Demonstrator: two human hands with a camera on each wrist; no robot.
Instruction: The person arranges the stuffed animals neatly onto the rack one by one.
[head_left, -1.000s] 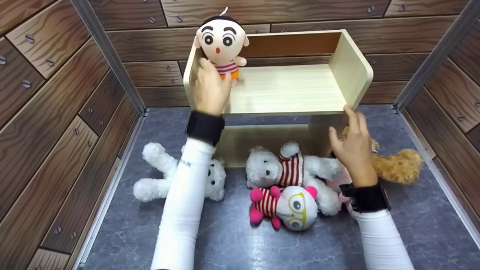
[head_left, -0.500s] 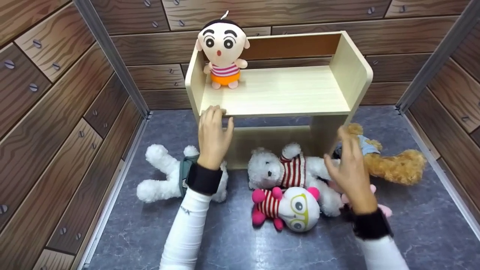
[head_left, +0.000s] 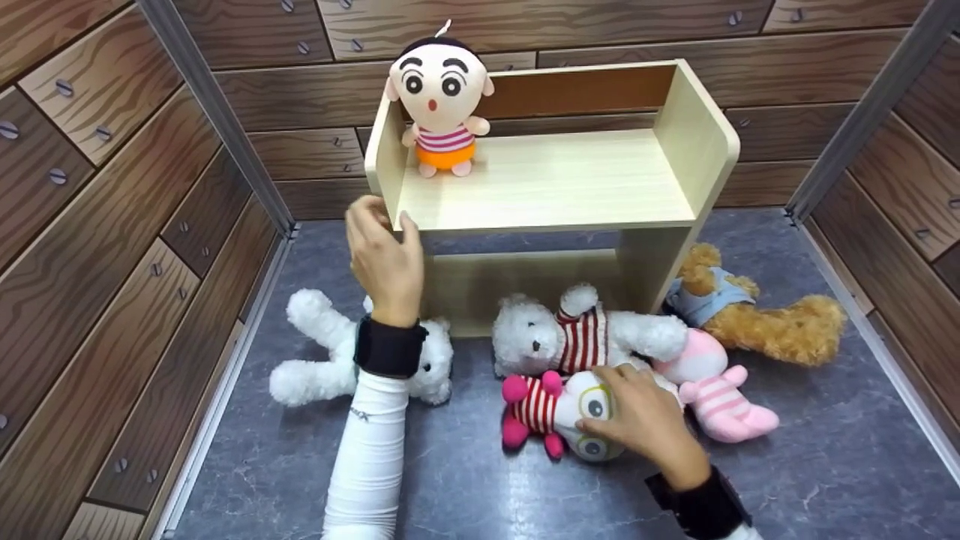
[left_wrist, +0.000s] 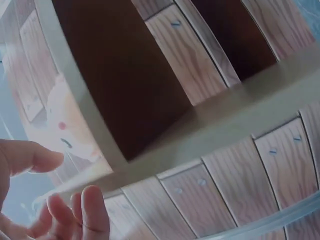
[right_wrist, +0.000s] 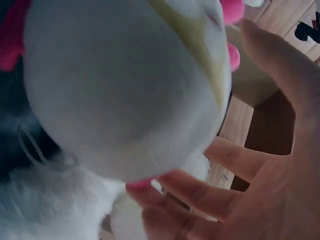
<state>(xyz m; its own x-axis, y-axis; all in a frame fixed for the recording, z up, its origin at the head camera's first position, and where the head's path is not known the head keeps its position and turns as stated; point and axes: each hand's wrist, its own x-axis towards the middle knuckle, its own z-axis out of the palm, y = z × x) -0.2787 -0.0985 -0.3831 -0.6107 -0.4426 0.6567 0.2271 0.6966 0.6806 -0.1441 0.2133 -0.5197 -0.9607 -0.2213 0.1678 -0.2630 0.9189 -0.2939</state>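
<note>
My right hand (head_left: 645, 416) is at the round white head of a plush toy with yellow glasses (head_left: 536, 405), which lies on its side on the floor. In the right wrist view, its fingers (right_wrist: 200, 192) reach along one side of the head while the thumb stands a little off the other. My left hand (head_left: 388, 266) is at the front left corner of a pale wooden shelf (head_left: 562, 180), fingers loosely bent and holding nothing. A boy doll (head_left: 445, 105) in a striped shirt and orange shorts stands upright on the shelf's top board, against the left side panel.
A white bear in a striped sweater (head_left: 585, 341) lies before the shelf, next to a pink striped plush (head_left: 724, 405). Behind them lies a brown bear (head_left: 780, 326). Another white bear (head_left: 319, 349) lies left, partly behind my left arm. Wood-patterned walls (head_left: 885, 300) enclose the floor.
My left hand has come away from the boy doll, down to the shelf's front left corner. My right hand has left the shelf's right corner and moved down-left to the toy with glasses.
</note>
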